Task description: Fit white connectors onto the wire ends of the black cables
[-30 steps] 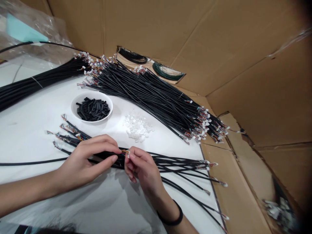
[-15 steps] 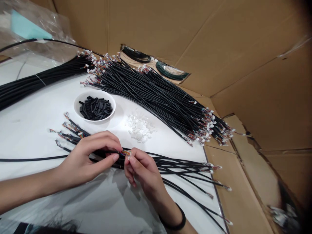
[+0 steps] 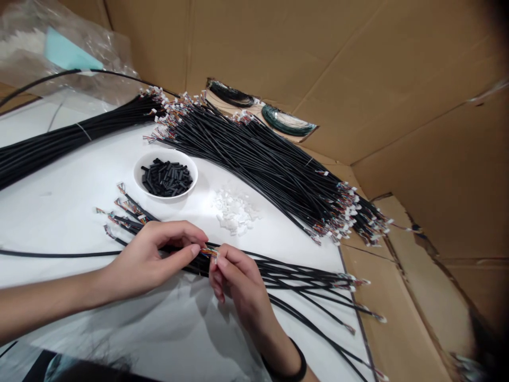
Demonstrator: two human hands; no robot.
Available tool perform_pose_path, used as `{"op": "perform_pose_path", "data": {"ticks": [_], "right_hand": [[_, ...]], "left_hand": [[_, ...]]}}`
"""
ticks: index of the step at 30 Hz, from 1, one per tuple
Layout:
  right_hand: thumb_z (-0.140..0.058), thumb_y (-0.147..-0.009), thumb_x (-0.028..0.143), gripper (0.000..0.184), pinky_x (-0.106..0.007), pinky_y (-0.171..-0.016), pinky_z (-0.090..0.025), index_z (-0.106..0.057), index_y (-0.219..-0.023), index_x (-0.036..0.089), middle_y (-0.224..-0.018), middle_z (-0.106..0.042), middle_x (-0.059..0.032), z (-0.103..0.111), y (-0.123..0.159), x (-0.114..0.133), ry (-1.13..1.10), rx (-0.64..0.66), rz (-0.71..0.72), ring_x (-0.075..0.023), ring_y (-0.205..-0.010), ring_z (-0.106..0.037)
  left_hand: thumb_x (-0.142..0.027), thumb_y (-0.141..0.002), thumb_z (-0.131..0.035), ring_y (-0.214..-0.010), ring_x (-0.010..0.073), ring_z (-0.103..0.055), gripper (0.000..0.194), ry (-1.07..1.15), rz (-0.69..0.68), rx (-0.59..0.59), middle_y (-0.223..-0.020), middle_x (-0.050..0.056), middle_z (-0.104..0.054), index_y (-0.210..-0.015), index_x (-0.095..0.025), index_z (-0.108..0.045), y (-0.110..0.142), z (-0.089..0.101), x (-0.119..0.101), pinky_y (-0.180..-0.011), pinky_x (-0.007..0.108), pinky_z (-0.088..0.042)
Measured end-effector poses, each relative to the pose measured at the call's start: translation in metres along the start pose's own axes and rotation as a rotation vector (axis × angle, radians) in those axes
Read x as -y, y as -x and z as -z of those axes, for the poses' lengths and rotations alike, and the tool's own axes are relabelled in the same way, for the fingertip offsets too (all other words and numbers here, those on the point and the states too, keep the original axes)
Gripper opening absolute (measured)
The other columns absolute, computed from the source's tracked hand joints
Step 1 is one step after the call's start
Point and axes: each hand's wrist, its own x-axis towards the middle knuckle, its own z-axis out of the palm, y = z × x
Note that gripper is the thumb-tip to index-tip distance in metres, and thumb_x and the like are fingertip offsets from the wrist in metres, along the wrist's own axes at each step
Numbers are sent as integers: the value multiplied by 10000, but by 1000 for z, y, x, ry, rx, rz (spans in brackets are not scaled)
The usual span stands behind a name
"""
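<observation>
My left hand (image 3: 159, 254) pinches the end of a black cable where its thin coloured wires (image 3: 207, 252) come out of the jacket. On the other side of those wires, my right hand (image 3: 238, 273) grips the small white connector at their tips, mostly covered by the fingers. Just beneath and behind both hands lies a loose group of black cables (image 3: 294, 273) with wired ends at both sides. Past the left hand stands a white bowl (image 3: 137, 178) of short black tubing pieces (image 3: 167, 178). To its right is a pile of small white connector pieces (image 3: 236, 212).
A large stack of black cables (image 3: 254, 164) with white connectors lies across the back. Another tied cable bundle (image 3: 47, 146) is at the left. Cardboard walls (image 3: 318, 63) enclose the table (image 3: 71, 212). A clear plastic bag (image 3: 115, 58) sits at the back left.
The whole view has shifted slightly, so everything appears a little further right. Both hands keep nearly the same hold, with the coloured wires still stretched between them.
</observation>
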Motion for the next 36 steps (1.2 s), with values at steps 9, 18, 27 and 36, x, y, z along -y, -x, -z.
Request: {"op": "perform_pose_path", "data": {"ticks": [9, 18, 27, 36], "right_hand": [[-579, -921, 480, 347, -220, -439, -277, -568, -749, 179, -529, -423, 61, -2, 5, 0, 281, 1, 69, -82, -451, -359], [-573, -930, 502, 372, -221, -450, -279, -561, -746, 179, -541, -413, 61, -3, 4, 0, 317, 14, 87, -83, -468, -357], [-591, -914, 514, 380, -204, -425, -280, -556, -741, 178, -512, -424, 68, -3, 4, -1, 254, 14, 73, -71, -430, -355], [-595, -915, 494, 363, -201, -430, -287, -556, -742, 178, -517, -425, 67, -4, 4, 0, 230, 10, 72, -72, -441, -360]], "left_hand": [[-145, -868, -636, -668, 75, -668, 95, 222, 95, -27, -779, -8, -741, -906, -177, -718, -9, 6, -8, -588, 107, -525], [-76, -850, -653, -625, 14, -612, 114, 306, 190, -49, -749, -53, -719, -874, -170, -714, -9, 8, -13, -584, 36, -473], [-42, -833, -635, -640, 14, -625, 181, 340, 156, -35, -766, -54, -732, -902, -185, -722, -9, 10, -9, -594, 37, -480], [-79, -766, -698, -701, 62, -679, 173, 363, 148, -13, -789, -41, -741, -890, -198, -720, -9, 11, -9, -651, 90, -535]]}}
